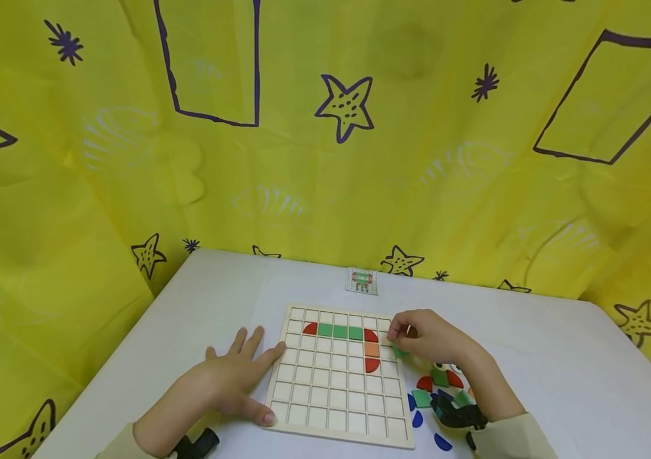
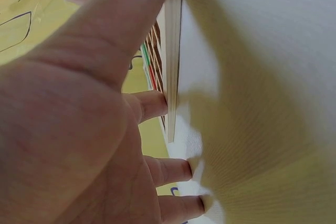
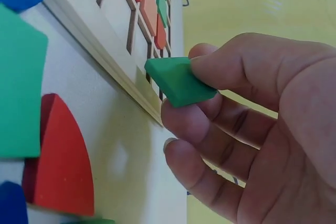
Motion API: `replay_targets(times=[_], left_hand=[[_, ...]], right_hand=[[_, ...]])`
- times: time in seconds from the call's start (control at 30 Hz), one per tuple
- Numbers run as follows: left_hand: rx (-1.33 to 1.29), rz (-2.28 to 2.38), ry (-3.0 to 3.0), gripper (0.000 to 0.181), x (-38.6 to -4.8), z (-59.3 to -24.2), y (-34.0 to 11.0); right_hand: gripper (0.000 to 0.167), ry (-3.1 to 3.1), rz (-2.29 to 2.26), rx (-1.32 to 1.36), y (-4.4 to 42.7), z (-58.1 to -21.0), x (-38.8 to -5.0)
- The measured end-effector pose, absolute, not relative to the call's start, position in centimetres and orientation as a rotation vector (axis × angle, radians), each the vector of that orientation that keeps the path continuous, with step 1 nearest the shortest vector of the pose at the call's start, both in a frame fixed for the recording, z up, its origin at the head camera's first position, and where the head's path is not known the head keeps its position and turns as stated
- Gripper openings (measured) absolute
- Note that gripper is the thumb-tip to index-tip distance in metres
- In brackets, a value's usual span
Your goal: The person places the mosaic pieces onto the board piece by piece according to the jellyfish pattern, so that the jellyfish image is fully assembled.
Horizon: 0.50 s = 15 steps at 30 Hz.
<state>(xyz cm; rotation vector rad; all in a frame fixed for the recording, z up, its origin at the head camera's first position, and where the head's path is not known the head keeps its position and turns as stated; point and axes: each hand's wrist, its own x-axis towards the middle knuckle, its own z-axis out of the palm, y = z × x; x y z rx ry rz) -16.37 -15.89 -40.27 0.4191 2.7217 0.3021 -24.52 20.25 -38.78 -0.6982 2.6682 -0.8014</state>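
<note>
In the head view, the left hand (image 1: 236, 382) is spread against the gridded board's (image 1: 337, 380) left edge; the right hand (image 1: 437, 338) holds a green tile (image 1: 399, 351) at its right edge, loose pieces (image 1: 421, 399) right of it. In the left wrist view, thumb and finger touch the board's side; uneven pressure could skew it. In the right wrist view, thumb and fingers pinch the tile, tilted beside the board; a slipping pinch could drop it.

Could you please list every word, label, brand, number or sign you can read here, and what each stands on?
None can be read.
Card: a small picture shows; any lettering is too small to read.
Grid board and held green piece: no lettering visible.
Yellow curtain: stars and outlines, no words.
</note>
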Motion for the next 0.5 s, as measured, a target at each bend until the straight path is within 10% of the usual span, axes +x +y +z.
replay_targets(times=[0.5], left_hand=[[0.422,0.310,2.726,0.118,-16.30,-40.34,-15.97]], right_hand=[[0.008,2.689,-0.813,-0.769,19.43,-39.06,-24.55]])
